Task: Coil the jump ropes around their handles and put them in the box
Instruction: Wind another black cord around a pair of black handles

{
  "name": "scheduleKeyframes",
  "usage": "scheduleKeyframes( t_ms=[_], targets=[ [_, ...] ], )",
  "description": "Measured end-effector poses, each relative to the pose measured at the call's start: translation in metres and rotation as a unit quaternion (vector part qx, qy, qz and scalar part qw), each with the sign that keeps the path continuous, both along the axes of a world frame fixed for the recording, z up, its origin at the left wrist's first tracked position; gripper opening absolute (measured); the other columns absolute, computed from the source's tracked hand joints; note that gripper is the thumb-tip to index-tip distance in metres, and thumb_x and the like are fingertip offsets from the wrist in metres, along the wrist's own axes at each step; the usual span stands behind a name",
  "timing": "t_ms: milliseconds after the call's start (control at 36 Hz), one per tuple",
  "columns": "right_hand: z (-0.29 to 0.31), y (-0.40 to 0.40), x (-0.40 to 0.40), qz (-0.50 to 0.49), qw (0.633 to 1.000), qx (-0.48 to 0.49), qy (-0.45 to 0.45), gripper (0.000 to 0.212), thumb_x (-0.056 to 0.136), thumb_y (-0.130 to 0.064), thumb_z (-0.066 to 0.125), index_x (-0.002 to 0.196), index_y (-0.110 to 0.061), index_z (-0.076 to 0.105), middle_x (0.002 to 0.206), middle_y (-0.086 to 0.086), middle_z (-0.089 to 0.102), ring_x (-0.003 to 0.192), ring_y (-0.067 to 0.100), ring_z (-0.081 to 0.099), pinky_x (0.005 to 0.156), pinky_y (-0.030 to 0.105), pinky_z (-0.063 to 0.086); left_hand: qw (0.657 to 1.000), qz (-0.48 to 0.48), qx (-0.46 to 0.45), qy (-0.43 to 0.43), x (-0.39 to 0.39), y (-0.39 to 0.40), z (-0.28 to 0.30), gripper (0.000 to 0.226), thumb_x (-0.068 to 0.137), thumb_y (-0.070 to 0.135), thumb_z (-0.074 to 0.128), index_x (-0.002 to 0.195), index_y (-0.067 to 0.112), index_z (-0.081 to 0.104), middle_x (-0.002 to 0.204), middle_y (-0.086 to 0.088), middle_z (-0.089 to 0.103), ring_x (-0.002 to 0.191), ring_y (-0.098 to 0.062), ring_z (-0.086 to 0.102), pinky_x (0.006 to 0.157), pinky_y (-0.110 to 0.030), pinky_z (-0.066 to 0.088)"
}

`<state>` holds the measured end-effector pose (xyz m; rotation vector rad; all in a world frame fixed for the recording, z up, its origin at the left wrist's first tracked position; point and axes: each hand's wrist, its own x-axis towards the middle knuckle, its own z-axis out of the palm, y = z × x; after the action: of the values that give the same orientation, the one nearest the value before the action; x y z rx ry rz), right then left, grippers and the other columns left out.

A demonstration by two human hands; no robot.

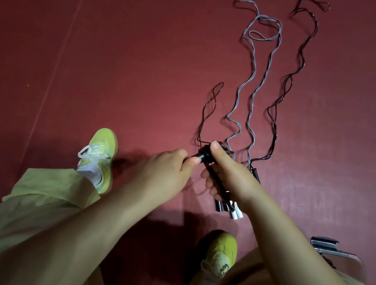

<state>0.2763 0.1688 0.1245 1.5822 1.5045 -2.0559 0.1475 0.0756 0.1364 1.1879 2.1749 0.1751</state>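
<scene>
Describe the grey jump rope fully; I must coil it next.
The grey jump rope lies uncoiled on the red floor: a thin, plastic-looking cord doubled into two wavy strands, looping at the far end. Dark ropes flank it. Its near end runs behind the right hand, so its handles cannot be told apart.

The dark red floor carries a grey jump rope snaking toward twelve o'clock, a black jump rope at its three o'clock side, and two yellow-green sneakers at six to nine o'clock.
</scene>
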Motion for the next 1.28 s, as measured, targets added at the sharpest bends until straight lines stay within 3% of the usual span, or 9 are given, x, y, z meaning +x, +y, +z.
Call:
scheduleKeyframes(
  t_ms=[167,306,389,556,694,778,1028,1111,1278],
  targets=[
    [0.005,0.001,-0.002,-0.019,0.998,0.059,0.027,0.049,0.093,-0.051,0.048,0.074,-0.008,0.063,0.055,0.001,0.049,0.045,0.014,0.042,0.049,0.027,0.034,0.995,-0.009,0.095,0.022,-0.003,-0.002,-0.007,0.034,0.092,0.053,0.041,0.102,0.024,0.056,0.100,0.001,0.062,0.099,-0.025,0.056,0.082,-0.039,0.043],
    [0.003,0.001,0.001,-0.020,0.988,0.132,0.072,0.037,0.098,-0.033,0.047,0.068,-0.012,0.054,0.050,-0.004,0.045,0.049,0.014,0.038,0.046,0.023,0.031,0.961,0.104,0.009,-0.257,-0.010,0.007,-0.003,0.033,0.079,0.051,0.063,0.084,0.019,0.056,0.074,0.001,0.061,0.068,-0.019,0.055,0.062,-0.031,0.041],
    [0.003,0.004,0.002,-0.037,0.983,0.133,0.120,0.038,0.086,-0.040,0.054,0.066,-0.008,0.052,0.050,-0.002,0.046,0.048,0.014,0.040,0.045,0.021,0.033,0.876,0.158,-0.053,-0.453,-0.010,0.009,0.008,0.038,0.078,0.049,0.067,0.083,0.012,0.059,0.075,-0.009,0.065,0.070,-0.024,0.057,0.061,-0.026,0.042],
    [-0.004,0.010,0.010,-0.050,0.960,-0.004,0.276,0.053,0.066,-0.050,0.057,0.082,-0.001,0.052,0.054,0.007,0.045,0.046,0.022,0.043,0.053,0.043,0.021,0.607,0.202,-0.121,-0.759,-0.006,0.003,0.018,0.085,0.074,0.076,0.024,0.084,0.007,0.073,0.076,-0.013,0.068,0.063,-0.024,0.065,0.059,-0.032,0.053],
    [0.000,0.011,0.007,-0.016,0.954,0.038,0.298,0.068,0.066,-0.058,0.066,0.082,0.007,0.052,0.059,0.011,0.042,0.054,0.026,0.042,0.057,0.042,0.026,0.526,0.203,-0.132,-0.815,-0.005,-0.001,0.015,0.074,0.082,0.075,0.029,0.079,0.011,0.067,0.051,0.005,0.046,0.043,-0.008,0.044,0.041,-0.017,0.036],
    [0.002,0.012,0.006,0.004,0.964,0.073,0.255,0.053,0.082,-0.055,0.050,0.075,-0.002,0.051,0.056,0.007,0.040,0.055,0.022,0.034,0.055,0.037,0.028,0.564,0.251,-0.120,-0.777,-0.005,0.003,0.016,0.064,0.086,0.068,0.029,0.070,0.014,0.058,0.048,0.007,0.035,0.037,-0.006,0.035,0.037,-0.014,0.024],
    [0.007,0.006,0.003,0.020,0.987,0.083,0.137,0.043,0.104,-0.034,0.031,0.067,-0.013,0.035,0.043,-0.012,0.031,0.038,0.006,0.020,0.037,0.018,0.017,0.848,0.248,-0.015,-0.469,0.010,0.008,0.008,0.057,0.100,0.053,0.022,0.071,0.014,0.051,0.043,0.006,0.037,0.037,-0.011,0.032,0.041,-0.017,0.016],
    [0.007,0.005,0.002,0.037,0.988,0.112,0.096,0.046,0.105,-0.034,0.032,0.064,-0.014,0.037,0.040,-0.013,0.030,0.036,0.006,0.021,0.036,0.019,0.018,0.897,0.212,0.010,-0.387,0.008,0.009,0.004,0.054,0.102,0.044,0.023,0.071,0.011,0.053,0.042,0.006,0.041,0.036,-0.011,0.037,0.038,-0.016,0.029],
    [-0.006,0.003,0.003,0.079,0.983,0.163,0.019,0.050,0.102,-0.043,0.035,0.071,-0.009,0.054,0.038,-0.009,0.040,0.036,0.008,0.032,0.042,0.019,0.028,0.960,0.148,0.003,-0.236,-0.002,0.006,-0.009,0.055,0.099,0.049,0.026,0.067,0.017,0.057,0.056,0.004,0.054,0.060,-0.023,0.054,0.073,-0.034,0.047]
  ],
)
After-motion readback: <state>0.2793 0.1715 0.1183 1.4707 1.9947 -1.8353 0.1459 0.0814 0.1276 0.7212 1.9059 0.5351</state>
